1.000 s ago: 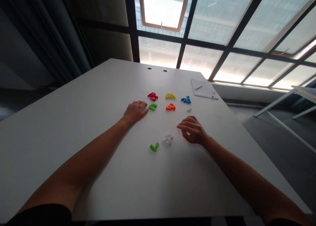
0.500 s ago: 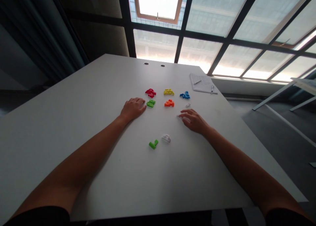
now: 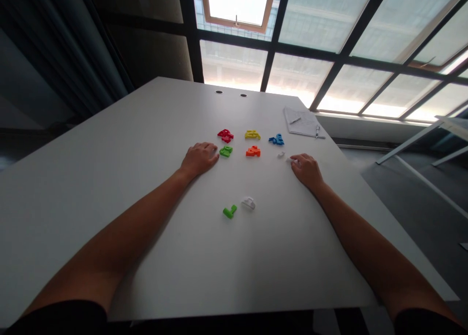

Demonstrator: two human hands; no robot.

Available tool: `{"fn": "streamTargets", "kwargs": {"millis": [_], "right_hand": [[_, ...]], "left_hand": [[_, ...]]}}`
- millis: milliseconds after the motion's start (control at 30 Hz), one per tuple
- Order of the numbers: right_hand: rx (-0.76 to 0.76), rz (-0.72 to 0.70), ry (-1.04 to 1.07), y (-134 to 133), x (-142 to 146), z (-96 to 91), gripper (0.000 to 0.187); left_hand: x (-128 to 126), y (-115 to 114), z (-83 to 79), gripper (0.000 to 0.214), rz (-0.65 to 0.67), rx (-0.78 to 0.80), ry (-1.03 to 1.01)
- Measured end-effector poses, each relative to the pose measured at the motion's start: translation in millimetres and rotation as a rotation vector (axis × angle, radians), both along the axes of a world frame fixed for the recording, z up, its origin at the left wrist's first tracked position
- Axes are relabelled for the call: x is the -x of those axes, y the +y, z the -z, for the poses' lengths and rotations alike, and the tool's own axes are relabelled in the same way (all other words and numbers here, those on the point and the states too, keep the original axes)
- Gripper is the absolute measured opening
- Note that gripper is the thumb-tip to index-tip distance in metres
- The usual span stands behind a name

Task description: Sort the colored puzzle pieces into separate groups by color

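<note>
My right hand (image 3: 307, 170) is at the right of the table, its fingers closed on a small white plastic piece (image 3: 289, 159). Just left of it lies another small white piece (image 3: 281, 154). My left hand (image 3: 200, 158) rests palm down with its fingers out, close beside a cluster of green pieces (image 3: 225, 151). Farther back are red pieces (image 3: 225, 135), yellow pieces (image 3: 252, 134) and blue pieces (image 3: 277, 139). Orange pieces (image 3: 253, 151) lie in the middle. Nearer to me sit a T-shaped green piece (image 3: 230, 211) and a white, partly clear piece (image 3: 249, 203).
Paper sheets (image 3: 302, 123) with a pen (image 3: 295, 120) on them lie at the table's back right, another pen (image 3: 317, 131) by their edge. Two round cable holes (image 3: 231, 93) sit near the far edge of the white table (image 3: 183, 266). Windows rise behind.
My right hand has moved to the right and slightly away from me, taking the small white piece along. My left hand has stayed in place. The view has shifted slightly.
</note>
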State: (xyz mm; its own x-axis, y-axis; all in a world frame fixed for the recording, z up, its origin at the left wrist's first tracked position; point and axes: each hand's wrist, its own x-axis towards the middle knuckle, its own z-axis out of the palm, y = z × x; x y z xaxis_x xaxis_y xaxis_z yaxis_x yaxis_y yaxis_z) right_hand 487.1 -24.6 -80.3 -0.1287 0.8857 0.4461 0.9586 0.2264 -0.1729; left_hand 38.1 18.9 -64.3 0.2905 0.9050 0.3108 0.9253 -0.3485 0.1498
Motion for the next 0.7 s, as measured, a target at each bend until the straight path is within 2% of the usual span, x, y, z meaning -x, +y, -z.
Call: {"fn": "streamTargets", "kwargs": {"millis": [333,500,700], "right_hand": [[-0.021,0.063,0.077,12.3,6.6,0.7,0.03],[-0.055,0.11,0.06,3.8,17.5,-4.4,0.024],[-0.029,0.107,-0.009,-6.6,34.4,-9.0,0.027]], "left_hand": [[-2.3,-2.8,-4.0,0.038,-0.022,0.014,0.003],[-2.5,-3.0,-4.2,0.038,-0.024,0.009,0.009],[-2.5,-3.0,-4.0,0.038,-0.021,0.013,-0.003]]}}
